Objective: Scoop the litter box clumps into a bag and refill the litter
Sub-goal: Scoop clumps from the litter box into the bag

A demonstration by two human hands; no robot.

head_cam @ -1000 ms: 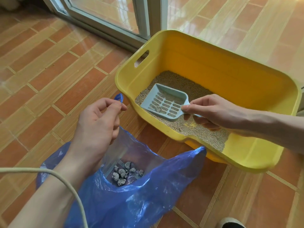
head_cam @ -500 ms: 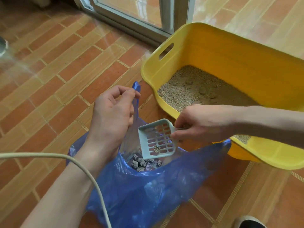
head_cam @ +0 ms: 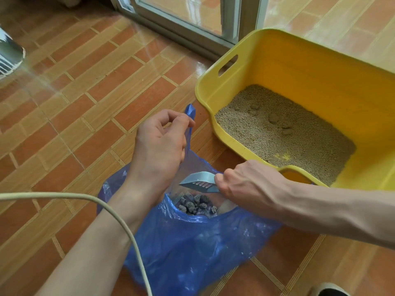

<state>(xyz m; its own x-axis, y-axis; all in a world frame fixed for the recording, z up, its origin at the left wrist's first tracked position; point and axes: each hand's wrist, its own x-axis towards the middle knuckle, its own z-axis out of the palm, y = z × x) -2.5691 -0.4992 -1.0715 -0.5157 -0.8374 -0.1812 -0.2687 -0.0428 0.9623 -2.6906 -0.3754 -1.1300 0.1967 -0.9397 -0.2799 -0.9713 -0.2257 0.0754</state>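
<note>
The right hand (head_cam: 241, 182) has its grip clamped on the handle of the pale blue litter scoop (head_cam: 199, 182), which is turned over, slotted face down, above the mouth of the blue plastic bag (head_cam: 192, 242). Directly below that grip, grey clumps (head_cam: 195, 204) lie inside the bag. The left hand (head_cam: 159, 146), just left of the scoop, has its grip pinched together on the bag's handle strip (head_cam: 190, 116), holding it up. Beyond the right grip stands the yellow litter box (head_cam: 299, 67) on the tiled floor (head_cam: 74, 103), beige litter (head_cam: 284, 133) covering its bottom.
</note>
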